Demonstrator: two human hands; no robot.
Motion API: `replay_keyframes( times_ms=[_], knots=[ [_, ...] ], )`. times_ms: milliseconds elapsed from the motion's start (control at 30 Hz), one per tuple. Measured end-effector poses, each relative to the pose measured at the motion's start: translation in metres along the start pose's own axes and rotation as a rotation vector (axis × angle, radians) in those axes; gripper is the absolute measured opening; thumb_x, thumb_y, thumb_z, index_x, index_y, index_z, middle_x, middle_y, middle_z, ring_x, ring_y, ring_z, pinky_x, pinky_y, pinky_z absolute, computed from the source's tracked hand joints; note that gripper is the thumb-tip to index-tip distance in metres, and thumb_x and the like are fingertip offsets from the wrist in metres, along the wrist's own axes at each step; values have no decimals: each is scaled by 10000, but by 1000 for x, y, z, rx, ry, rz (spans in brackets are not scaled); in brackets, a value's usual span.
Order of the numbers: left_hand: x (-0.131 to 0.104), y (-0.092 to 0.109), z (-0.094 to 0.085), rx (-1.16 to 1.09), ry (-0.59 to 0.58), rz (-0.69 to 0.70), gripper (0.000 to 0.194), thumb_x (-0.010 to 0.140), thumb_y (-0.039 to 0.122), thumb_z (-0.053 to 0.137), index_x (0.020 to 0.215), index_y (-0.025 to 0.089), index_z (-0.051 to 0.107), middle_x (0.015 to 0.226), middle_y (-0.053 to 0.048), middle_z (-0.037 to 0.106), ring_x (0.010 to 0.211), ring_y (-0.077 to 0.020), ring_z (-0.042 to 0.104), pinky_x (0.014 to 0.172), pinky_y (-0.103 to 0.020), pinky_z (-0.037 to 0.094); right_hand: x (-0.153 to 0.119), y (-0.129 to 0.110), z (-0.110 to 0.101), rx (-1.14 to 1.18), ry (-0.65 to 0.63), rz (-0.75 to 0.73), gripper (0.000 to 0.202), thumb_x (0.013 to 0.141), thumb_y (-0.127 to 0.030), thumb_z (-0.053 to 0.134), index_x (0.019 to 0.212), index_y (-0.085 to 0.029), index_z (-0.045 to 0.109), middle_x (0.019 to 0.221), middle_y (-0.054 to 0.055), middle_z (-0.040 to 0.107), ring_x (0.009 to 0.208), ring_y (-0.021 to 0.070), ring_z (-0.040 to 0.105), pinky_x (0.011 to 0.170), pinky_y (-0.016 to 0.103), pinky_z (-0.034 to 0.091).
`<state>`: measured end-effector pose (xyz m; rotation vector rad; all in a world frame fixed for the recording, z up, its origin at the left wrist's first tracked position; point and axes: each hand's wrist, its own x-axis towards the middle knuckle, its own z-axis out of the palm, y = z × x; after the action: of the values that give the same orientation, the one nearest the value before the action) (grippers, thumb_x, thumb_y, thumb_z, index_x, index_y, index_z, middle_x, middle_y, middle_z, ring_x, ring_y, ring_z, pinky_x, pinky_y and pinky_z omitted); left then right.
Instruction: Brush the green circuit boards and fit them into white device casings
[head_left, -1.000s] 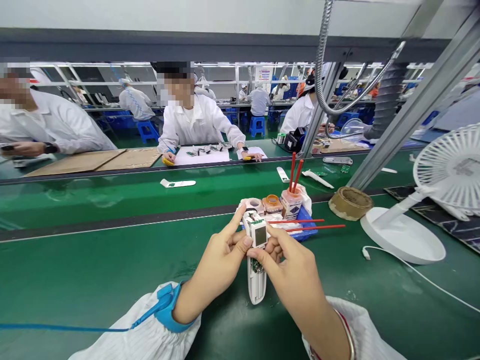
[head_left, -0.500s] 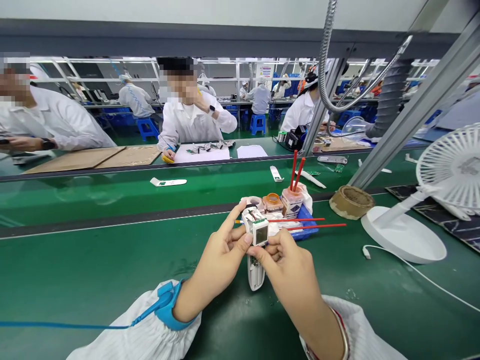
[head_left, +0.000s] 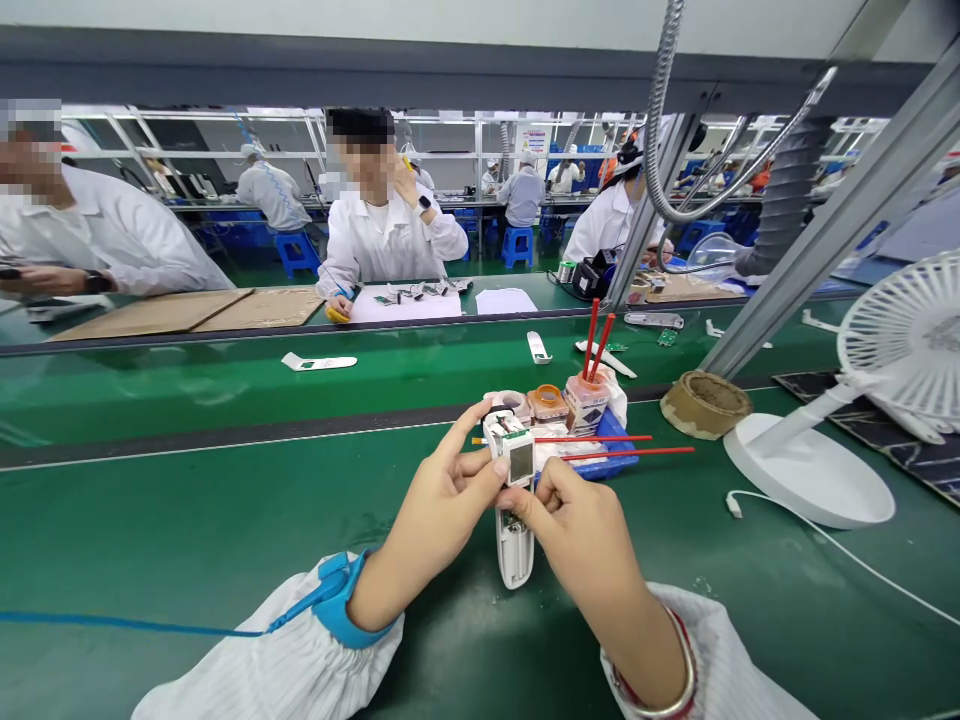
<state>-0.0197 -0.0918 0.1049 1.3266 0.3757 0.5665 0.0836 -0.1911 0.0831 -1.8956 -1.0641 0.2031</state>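
My left hand (head_left: 448,500) is closed round the upper part of a white handheld device (head_left: 515,560), its thumb beside the small grey screen (head_left: 520,462). The casing is open: green circuit board and bare inner parts show, and the narrow lower end points toward me. At the device's right side, just below the screen, my right hand (head_left: 581,525) pinches with thumb and fingers; what lies between those fingertips is hidden. Behind the device sits a blue tray (head_left: 619,462) with white tissue and red-handled sticks (head_left: 630,452). A blue wrist strap (head_left: 346,600) circles my left wrist.
Small bottles (head_left: 586,402) stand behind the tray, two red sticks upright in one. A tape roll (head_left: 705,403), a white fan (head_left: 810,470) and its cable are to the right. White shells (head_left: 319,363) lie on the green belt (head_left: 225,385). Co-workers sit beyond.
The shells and boards on the belt have shifted left. My right fingers have moved slightly at the device, whose lower end has swung a little right. The co-worker opposite has shifted their raised hand.
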Motion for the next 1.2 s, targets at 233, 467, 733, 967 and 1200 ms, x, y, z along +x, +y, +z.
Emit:
replay_keyframes(
  times_ms=[233, 467, 733, 967, 1200],
  knots=[
    [4, -3, -4, -42, 8, 2, 583, 825, 330, 548, 1364, 238, 347, 612, 28, 569, 529, -86, 487, 538, -203, 415, 1, -1, 0, 39, -84, 68, 514, 732, -590, 589, 544, -200, 311, 437, -69, 364, 427, 105, 314, 423, 219, 197],
    [3, -4, -1, 7, -12, -50, 726, 750, 260, 673, 1368, 235, 293, 802, -44, 677, 688, -153, 606, 630, -257, 470, 3, -1, 0, 48, -208, 93, 446, 774, -520, 549, 561, -196, 328, 471, -67, 338, 437, 100, 309, 417, 224, 186],
    [5, -1, -1, -9, 5, -54, 713, 762, 256, 662, 1369, 224, 289, 769, -32, 686, 684, -155, 624, 617, -242, 469, 7, 9, -5, 426, -408, 89, 292, 827, -428, 582, 771, -196, 413, 679, -38, 486, 585, 121, 451, 506, 218, 331],
    [8, -4, -5, 1, 33, -27, 745, 756, 254, 671, 1388, 224, 278, 822, -43, 711, 761, -167, 645, 667, -247, 474, 6, 26, -2, 627, -573, 204, 303, 867, -423, 556, 1007, -168, 473, 665, -19, 530, 580, 129, 482, 516, 219, 335],
    [11, 0, -6, -64, 42, -73, 781, 755, 222, 673, 1402, 186, 237, 876, -53, 716, 818, -175, 645, 759, -291, 477, 3, 24, 8, 608, -502, 120, 168, 854, -327, 575, 862, -160, 566, 720, -19, 511, 652, 129, 478, 586, 234, 369]
  ],
)
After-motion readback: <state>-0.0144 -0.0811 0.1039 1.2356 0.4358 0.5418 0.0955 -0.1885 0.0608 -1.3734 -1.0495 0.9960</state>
